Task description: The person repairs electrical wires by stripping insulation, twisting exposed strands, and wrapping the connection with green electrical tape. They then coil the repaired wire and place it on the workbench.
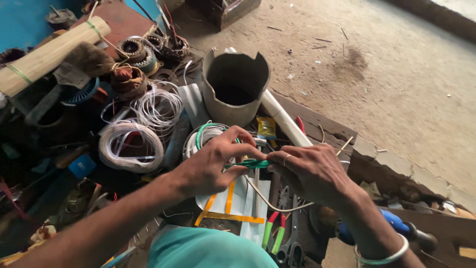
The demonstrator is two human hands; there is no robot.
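While the left hand pinches one end of the thin green sleeved wire and the right hand the other, keep it taut above the cluttered worktop, fingers close together.

Single head cam, looking steeply down and forward, close on both hands: left hand, right hand near frame centre. Cluttered bench lies beyond and left of them, bare floor beyond and right. No second view.
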